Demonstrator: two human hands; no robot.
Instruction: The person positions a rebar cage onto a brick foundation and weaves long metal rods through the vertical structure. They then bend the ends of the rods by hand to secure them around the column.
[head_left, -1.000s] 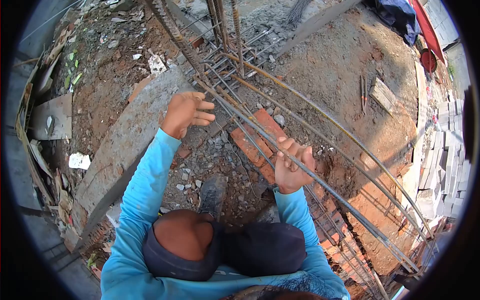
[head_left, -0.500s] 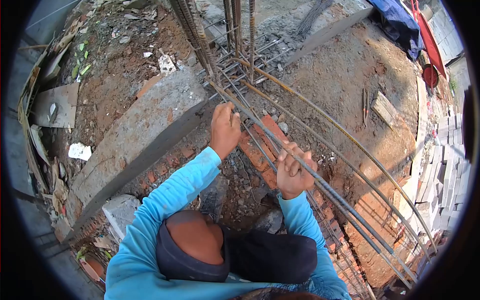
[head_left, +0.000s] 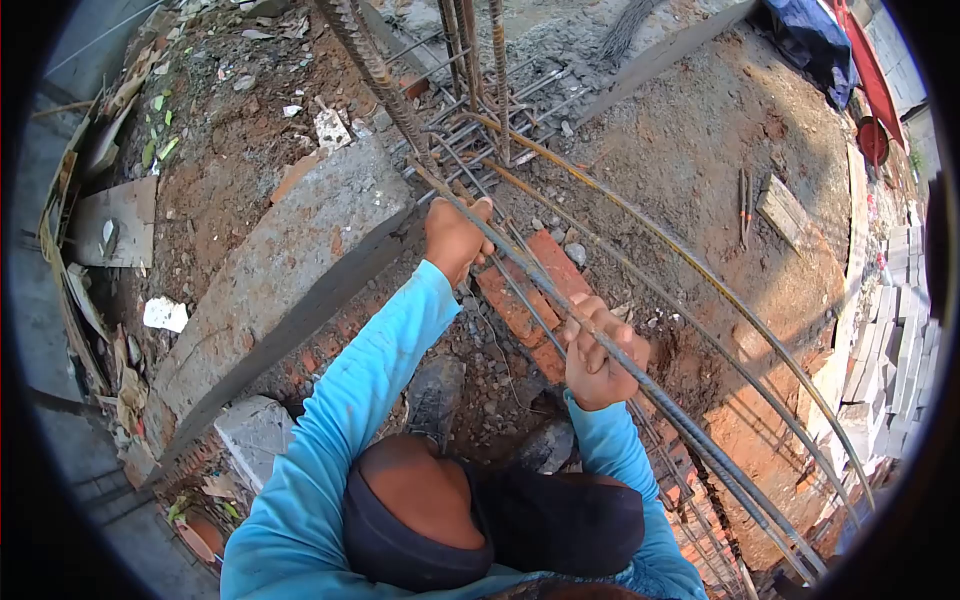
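My left hand [head_left: 457, 240] is closed around a long steel reinforcing bar, close to where it meets the upright bars. Lower along the same reinforcing bar [head_left: 532, 274], my right hand [head_left: 603, 358] has its fingers curled over it. The bar slopes down to the lower right, with another bar running close alongside it. Upright ribbed bars [head_left: 383, 85] stand in a cluster at the top, above a grid of crossed rods [head_left: 540, 108]. Under the held bar lie orange-red bricks [head_left: 517, 303]. My fingertips are partly hidden behind the bar.
Two more bent bars [head_left: 650, 205] curve away to the right. A concrete beam [head_left: 290, 260] runs along the left. Pliers-like tool handles [head_left: 746, 208] and a wooden board [head_left: 783, 212] lie on the dirt. Grey blocks [head_left: 885, 340] are stacked at far right.
My left hand has turned, and its fingers now wrap under the bar. The right hand keeps its hold, shifted slightly right and down in view. The camera view has shifted slightly.
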